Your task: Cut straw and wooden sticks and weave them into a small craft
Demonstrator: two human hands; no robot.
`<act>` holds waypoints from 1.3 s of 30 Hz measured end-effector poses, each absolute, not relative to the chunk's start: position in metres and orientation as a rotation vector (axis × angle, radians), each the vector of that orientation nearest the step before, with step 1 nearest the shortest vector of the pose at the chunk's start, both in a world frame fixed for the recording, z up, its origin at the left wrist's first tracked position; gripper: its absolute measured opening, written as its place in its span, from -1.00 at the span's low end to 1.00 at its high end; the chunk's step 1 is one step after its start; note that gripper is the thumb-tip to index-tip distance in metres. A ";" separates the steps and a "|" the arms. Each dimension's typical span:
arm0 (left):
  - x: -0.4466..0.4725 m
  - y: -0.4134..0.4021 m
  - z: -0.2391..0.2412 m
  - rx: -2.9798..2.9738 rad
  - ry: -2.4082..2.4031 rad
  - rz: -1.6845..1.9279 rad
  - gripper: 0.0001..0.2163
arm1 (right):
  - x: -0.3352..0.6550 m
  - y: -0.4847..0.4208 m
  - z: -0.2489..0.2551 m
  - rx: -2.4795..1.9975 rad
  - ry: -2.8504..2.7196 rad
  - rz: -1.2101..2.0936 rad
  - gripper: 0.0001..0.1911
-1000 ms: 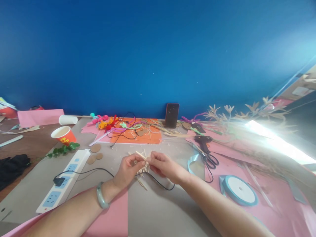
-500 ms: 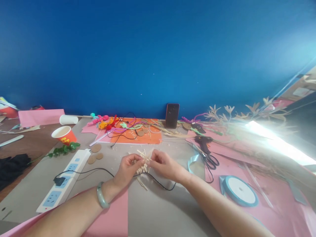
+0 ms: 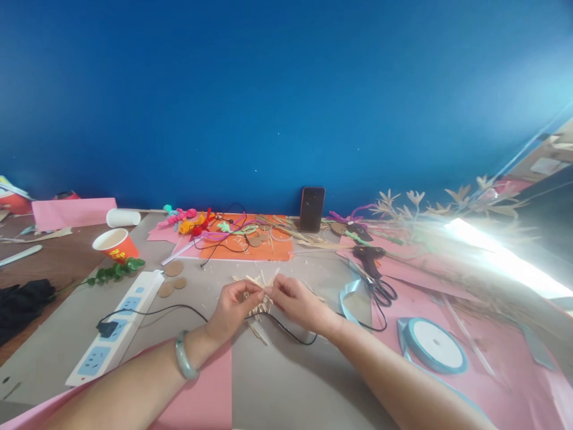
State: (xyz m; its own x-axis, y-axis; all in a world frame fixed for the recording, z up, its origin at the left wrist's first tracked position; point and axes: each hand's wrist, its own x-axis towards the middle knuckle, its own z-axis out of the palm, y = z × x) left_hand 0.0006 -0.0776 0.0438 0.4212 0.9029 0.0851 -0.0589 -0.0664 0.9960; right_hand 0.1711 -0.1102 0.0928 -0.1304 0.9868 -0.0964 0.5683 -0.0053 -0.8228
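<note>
Both hands meet over the middle of the grey table sheet (image 3: 277, 382). My left hand (image 3: 233, 307), a green bangle on its wrist, pinches a small bundle of pale straw pieces (image 3: 259, 298). My right hand (image 3: 293, 301) pinches the same bundle from the right, fingertips touching the straw. Loose straw bits lie under the hands, and a thin black cable (image 3: 286, 331) runs beneath them.
A white power strip (image 3: 119, 322) lies at left with an orange paper cup (image 3: 114, 245) and a green sprig beyond it. Black glue gun (image 3: 367, 255), scissors (image 3: 380, 289) and a blue ribbon spool (image 3: 434, 345) sit right. A phone (image 3: 312, 209) leans on the blue wall.
My right hand has shifted slightly left and back toward the bundle; the straw pieces have turned a little between the fingers. Left hand stays in place.
</note>
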 end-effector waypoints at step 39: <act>0.001 -0.076 0.046 1.448 0.859 0.930 -0.82 | 0.165 -0.112 0.096 -1.644 -1.649 1.079 -0.67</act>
